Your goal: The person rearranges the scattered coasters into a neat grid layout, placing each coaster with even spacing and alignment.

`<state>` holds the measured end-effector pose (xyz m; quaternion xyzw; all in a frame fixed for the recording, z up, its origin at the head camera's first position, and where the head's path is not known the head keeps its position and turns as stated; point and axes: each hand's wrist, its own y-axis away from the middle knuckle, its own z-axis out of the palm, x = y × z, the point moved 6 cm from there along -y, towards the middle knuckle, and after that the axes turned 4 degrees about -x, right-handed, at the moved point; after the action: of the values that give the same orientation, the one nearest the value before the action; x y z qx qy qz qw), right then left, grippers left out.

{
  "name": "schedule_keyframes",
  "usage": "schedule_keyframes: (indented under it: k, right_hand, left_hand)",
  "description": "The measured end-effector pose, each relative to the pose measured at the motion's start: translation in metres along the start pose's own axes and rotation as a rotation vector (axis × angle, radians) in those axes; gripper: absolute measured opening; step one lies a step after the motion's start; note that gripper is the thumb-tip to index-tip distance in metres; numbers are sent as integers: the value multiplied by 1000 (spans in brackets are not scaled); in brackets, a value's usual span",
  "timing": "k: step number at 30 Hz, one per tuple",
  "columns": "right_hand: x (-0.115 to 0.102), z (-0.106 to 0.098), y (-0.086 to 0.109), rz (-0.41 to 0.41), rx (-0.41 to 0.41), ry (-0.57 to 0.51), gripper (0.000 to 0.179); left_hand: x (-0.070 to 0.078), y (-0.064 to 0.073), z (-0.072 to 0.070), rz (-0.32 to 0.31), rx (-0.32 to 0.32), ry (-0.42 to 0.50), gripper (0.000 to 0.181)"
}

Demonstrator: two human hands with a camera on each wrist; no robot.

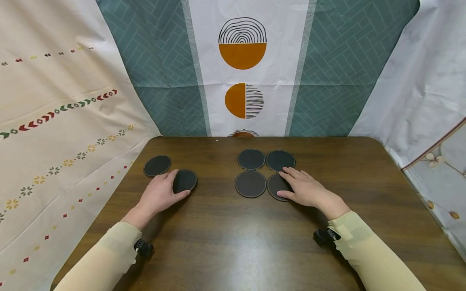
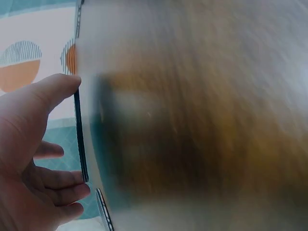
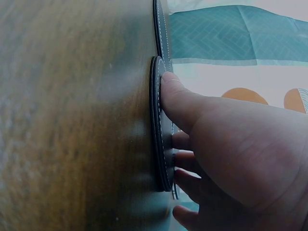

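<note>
Toward the left of the table, my left hand (image 1: 158, 194) holds a round black coaster (image 1: 185, 181) by its rim between thumb and fingers. That coaster appears edge-on as a dark line in the left wrist view, with the thumb (image 2: 65, 89) at one end and fingertips at the other. On the right, my right hand (image 1: 307, 190) rests on a dark round coaster (image 1: 277, 186), its thumb (image 3: 178, 94) and fingertips touching the top. The coaster's edge (image 3: 156, 125) looks layered in the right wrist view. Part of this coaster is hidden under the hand.
Three more coasters adjoin the right hand's one in a square: back left (image 1: 251, 159), back right (image 1: 279, 160) and front left (image 1: 251, 184). Another coaster (image 1: 157, 165) lies at the far left. The brown wooden table (image 1: 233, 242) ends at patterned cloth hangings (image 1: 244, 76).
</note>
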<state>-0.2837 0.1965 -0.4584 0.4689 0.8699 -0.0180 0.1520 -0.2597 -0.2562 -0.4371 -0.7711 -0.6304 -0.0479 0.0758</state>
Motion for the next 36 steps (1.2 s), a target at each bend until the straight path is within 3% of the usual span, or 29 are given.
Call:
schedule_keyframes:
  k: [16,36]
  right_hand:
    - [0,-1,-1,-1,-4,-7,82]
    - [-3,-4,0,4,-15,-6,80]
  left_hand:
    - [37,-21,3,76,7,-2,93]
    - [71,-62,14,82,-60,16,98]
